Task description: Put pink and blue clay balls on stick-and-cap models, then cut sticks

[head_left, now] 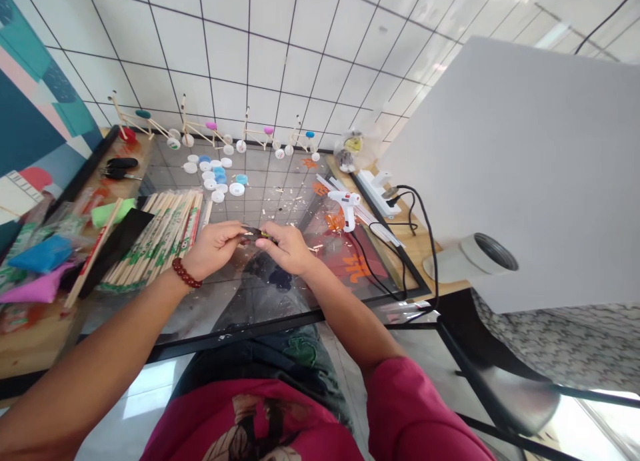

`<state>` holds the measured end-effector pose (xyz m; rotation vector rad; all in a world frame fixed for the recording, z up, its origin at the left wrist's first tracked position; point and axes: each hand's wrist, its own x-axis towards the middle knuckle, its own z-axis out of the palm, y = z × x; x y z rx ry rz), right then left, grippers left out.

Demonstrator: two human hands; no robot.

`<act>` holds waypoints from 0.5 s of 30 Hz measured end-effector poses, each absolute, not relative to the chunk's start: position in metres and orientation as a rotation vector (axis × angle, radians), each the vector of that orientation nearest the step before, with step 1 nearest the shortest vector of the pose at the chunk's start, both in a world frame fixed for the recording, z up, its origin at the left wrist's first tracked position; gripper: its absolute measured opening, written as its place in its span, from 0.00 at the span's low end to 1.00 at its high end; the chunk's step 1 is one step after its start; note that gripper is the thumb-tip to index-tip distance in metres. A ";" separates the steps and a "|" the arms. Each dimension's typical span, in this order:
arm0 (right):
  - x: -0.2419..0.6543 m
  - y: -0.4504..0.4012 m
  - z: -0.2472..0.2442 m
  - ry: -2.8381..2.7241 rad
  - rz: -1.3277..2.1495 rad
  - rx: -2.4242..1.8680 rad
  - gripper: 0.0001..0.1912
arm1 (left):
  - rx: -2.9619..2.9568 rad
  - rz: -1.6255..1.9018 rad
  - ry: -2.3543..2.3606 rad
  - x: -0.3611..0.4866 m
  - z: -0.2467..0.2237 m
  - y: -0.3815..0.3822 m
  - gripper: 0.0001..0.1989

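Note:
My left hand [215, 247], with a red bead bracelet [186, 273] on its wrist, and my right hand [286, 247] meet above a glass tabletop [260, 307]. Between their fingertips they pinch a small dark object [259, 233] with a yellow-green edge, too small to identify. Left of my left hand lies a bundle of wrapped wooden chopsticks [155, 237]. A white hot glue gun [345, 204] rests beyond my right hand. Wood shavings [285, 204] are scattered on the glass in front of both hands.
Several small stick-built bicycle models [200, 131] with bottle-cap wheels stand along the far edge. Loose white and blue bottle caps [215, 177] lie before them. A power strip [377, 191] and black cable [425, 237] sit right, beside a large white board [510, 161].

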<state>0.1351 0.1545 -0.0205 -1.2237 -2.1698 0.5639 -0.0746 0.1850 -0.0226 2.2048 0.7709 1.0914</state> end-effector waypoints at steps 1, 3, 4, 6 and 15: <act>0.135 0.155 -0.021 -2.161 0.588 -1.197 0.21 | 2.197 1.080 0.764 -0.075 -0.021 0.185 0.12; 0.135 0.156 -0.022 -2.150 0.616 -1.161 0.24 | 2.174 1.058 0.751 -0.075 -0.019 0.185 0.12; 0.134 0.156 -0.023 -2.138 0.625 -1.162 0.24 | 2.157 1.046 0.757 -0.075 -0.019 0.185 0.11; 0.133 0.158 -0.026 -2.093 0.633 -1.188 0.24 | 2.099 1.011 0.801 -0.074 -0.018 0.184 0.11; 0.135 0.163 -0.026 -1.814 0.515 -1.426 0.21 | 1.109 0.872 0.899 -0.065 -0.024 0.180 0.13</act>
